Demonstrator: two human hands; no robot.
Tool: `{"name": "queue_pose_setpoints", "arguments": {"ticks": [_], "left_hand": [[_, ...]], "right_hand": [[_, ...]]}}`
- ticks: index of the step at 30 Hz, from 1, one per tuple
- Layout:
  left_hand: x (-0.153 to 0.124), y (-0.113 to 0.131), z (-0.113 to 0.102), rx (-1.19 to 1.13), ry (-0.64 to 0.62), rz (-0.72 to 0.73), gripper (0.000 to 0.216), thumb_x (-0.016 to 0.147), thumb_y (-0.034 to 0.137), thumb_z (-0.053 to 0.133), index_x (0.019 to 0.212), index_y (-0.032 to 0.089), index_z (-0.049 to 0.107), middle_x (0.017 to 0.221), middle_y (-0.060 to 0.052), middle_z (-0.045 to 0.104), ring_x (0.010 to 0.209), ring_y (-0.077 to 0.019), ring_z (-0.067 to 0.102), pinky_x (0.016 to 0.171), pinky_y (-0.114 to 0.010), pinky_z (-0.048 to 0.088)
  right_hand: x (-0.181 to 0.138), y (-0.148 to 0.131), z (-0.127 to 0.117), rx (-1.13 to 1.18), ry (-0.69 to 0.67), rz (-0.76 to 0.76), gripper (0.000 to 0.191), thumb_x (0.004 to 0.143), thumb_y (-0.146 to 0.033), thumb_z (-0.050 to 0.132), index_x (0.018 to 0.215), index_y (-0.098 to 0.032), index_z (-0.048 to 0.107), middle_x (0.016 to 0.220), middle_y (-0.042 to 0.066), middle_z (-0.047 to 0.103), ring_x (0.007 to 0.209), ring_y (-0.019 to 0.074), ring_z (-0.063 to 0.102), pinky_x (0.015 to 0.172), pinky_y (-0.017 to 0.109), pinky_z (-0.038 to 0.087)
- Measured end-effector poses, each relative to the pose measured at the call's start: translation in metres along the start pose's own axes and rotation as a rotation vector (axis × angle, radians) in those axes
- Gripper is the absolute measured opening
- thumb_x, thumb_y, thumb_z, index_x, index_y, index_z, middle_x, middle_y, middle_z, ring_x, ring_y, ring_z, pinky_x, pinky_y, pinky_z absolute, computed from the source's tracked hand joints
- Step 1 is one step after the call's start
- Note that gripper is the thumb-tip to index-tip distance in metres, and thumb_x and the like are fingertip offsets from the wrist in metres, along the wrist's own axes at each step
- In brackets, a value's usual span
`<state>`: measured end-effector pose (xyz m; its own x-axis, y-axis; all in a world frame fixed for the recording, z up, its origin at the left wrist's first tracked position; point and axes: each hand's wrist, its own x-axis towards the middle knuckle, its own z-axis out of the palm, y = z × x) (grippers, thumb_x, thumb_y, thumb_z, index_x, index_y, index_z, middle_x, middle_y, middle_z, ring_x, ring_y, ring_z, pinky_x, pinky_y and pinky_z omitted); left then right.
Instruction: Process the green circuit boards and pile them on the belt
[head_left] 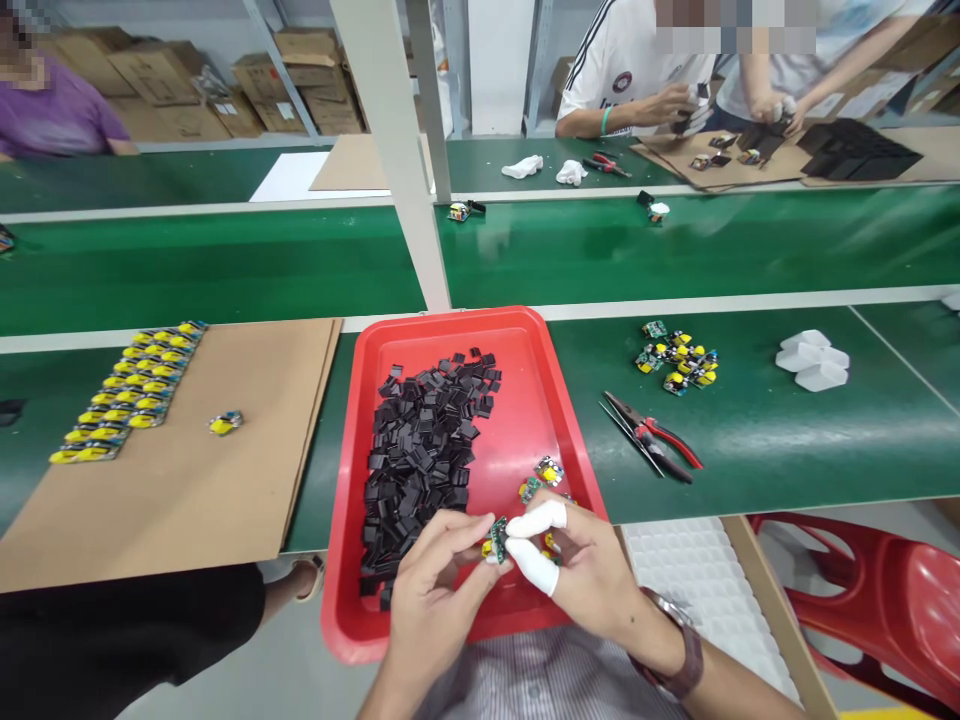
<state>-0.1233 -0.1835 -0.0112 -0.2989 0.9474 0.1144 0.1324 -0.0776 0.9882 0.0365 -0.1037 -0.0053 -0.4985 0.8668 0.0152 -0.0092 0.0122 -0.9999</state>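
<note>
Both my hands meet over the near edge of a red tray (540, 345). My left hand (431, 590) and my right hand (581, 575), which wears white finger cots on thumb and forefinger, pinch one small green circuit board (496, 537) with a yellow part between them. A heap of small black plastic pieces (424, 450) fills the tray's left half. Two or three more small boards (541, 478) lie in the tray just beyond my fingers.
Rows of yellow-topped boards (127, 395) and one loose board (225, 422) lie on cardboard at the left. A cluster of boards (677, 360), red-handled pliers (652, 440) and white foam pieces (814, 360) sit at the right. Other people work across the green conveyor (225, 265).
</note>
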Motion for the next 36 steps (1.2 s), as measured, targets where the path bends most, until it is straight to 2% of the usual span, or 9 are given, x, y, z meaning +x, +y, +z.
{"name": "queue_pose_setpoints", "arguments": {"ticks": [6,10,12,16,21,26,30,36], "left_hand": [[-0.003,-0.003,-0.001,0.112,0.031,0.075,0.038,0.085,0.006,0.075,0.116,0.028,0.078,0.099,-0.005,0.073,0.085,-0.0187,0.074,0.072,-0.029,0.064],[-0.006,-0.006,-0.002,0.122,0.026,0.1,0.039,0.085,0.006,0.075,0.117,0.028,0.077,0.101,-0.006,0.073,0.086,-0.0191,0.074,0.073,-0.03,0.064],[-0.007,-0.008,-0.002,0.131,0.032,0.106,0.038,0.085,0.006,0.075,0.116,0.027,0.077,0.102,-0.006,0.074,0.088,-0.0202,0.075,0.075,-0.032,0.065],[-0.007,-0.007,-0.002,0.129,0.033,0.104,0.037,0.084,0.007,0.076,0.115,0.027,0.077,0.101,-0.006,0.073,0.086,-0.0196,0.074,0.074,-0.031,0.064],[-0.004,-0.003,0.0,0.11,-0.002,0.059,0.036,0.084,0.009,0.078,0.115,0.028,0.077,0.095,-0.004,0.07,0.078,-0.0162,0.07,0.067,-0.028,0.062],[-0.006,-0.007,0.004,0.132,0.061,0.073,0.036,0.084,0.008,0.077,0.115,0.027,0.076,0.098,-0.004,0.068,0.083,-0.0171,0.07,0.07,-0.028,0.062],[-0.008,-0.008,0.009,0.029,0.081,0.036,0.034,0.083,0.01,0.078,0.113,0.027,0.076,0.097,-0.003,0.066,0.082,-0.0169,0.069,0.067,-0.027,0.062],[-0.009,-0.007,0.011,0.083,0.073,0.062,0.037,0.084,0.008,0.077,0.115,0.027,0.076,0.102,-0.005,0.068,0.086,-0.0183,0.07,0.072,-0.029,0.062]], "right_hand": [[-0.002,0.005,0.003,-0.045,0.045,0.006,0.017,0.082,-0.007,0.067,0.085,-0.024,0.068,0.082,0.0,0.064,0.071,0.0154,0.062,0.065,0.029,0.05],[-0.002,0.006,0.003,-0.102,0.01,-0.049,0.016,0.083,-0.008,0.066,0.083,-0.023,0.068,0.08,0.0,0.062,0.069,0.015,0.059,0.062,0.029,0.047],[-0.001,0.006,0.003,-0.116,0.003,-0.03,0.015,0.082,-0.008,0.066,0.082,-0.023,0.068,0.079,0.0,0.063,0.069,0.0148,0.058,0.062,0.029,0.046],[0.003,0.007,0.001,0.008,-0.023,0.077,0.01,0.082,-0.013,0.067,0.085,-0.023,0.069,0.079,-0.001,0.066,0.067,0.0141,0.06,0.062,0.027,0.05],[0.005,0.01,0.0,0.045,-0.044,0.048,0.006,0.084,-0.017,0.069,0.086,-0.022,0.072,0.077,0.0,0.066,0.069,0.0146,0.062,0.065,0.028,0.054],[0.002,0.014,0.007,0.109,0.05,0.114,0.008,0.082,-0.015,0.07,0.086,-0.022,0.071,0.08,0.0,0.069,0.069,0.0144,0.066,0.065,0.027,0.056],[0.001,0.013,0.006,0.242,-0.008,0.138,0.007,0.083,-0.017,0.072,0.087,-0.022,0.07,0.082,0.001,0.07,0.072,0.0158,0.069,0.066,0.029,0.058],[0.002,0.009,-0.003,0.047,-0.04,0.132,0.008,0.082,-0.014,0.068,0.084,-0.022,0.07,0.079,-0.001,0.067,0.068,0.0135,0.062,0.063,0.026,0.053]]}}
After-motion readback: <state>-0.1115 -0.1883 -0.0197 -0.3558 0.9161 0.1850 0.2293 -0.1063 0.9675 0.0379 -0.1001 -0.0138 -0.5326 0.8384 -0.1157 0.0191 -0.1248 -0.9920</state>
